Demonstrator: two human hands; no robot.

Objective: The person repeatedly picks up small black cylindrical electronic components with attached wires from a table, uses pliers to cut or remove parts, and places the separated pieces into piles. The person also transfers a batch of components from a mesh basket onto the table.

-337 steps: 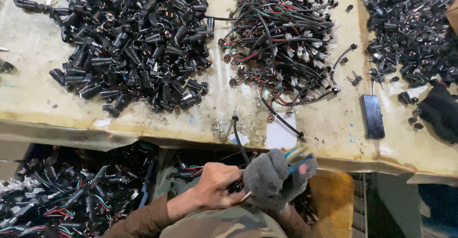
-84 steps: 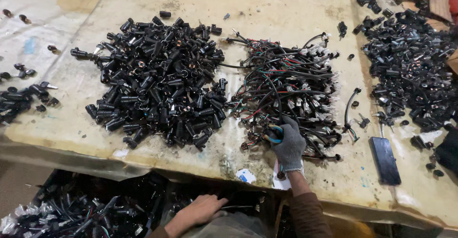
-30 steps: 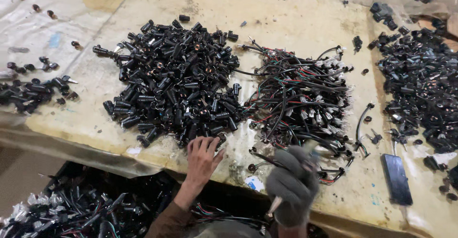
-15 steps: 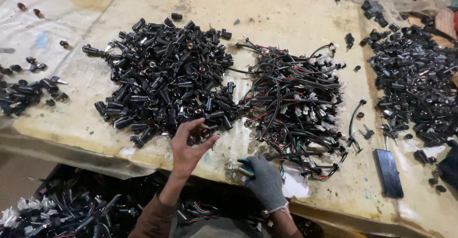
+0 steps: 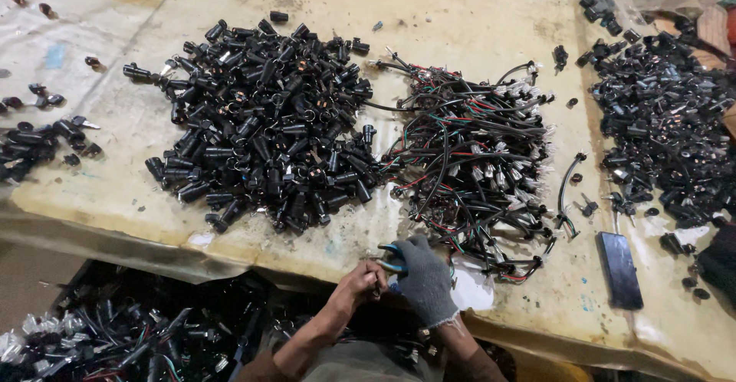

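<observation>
At the near edge of the table [image 5: 491, 22], just below the wire pile [image 5: 475, 167], the two hands meet. The bare left hand [image 5: 360, 278] pinches a small part, too small to tell. The gloved right hand [image 5: 422, 278] is closed around blue-handled pliers [image 5: 391, 258]. Left of the wire pile lies one big heap of black plugs [image 5: 264, 125], touching it. Right of it, a dark flat bar [image 5: 619, 268], then a third heap [image 5: 663, 133]. Open room is only beyond the piles (the far side).
</observation>
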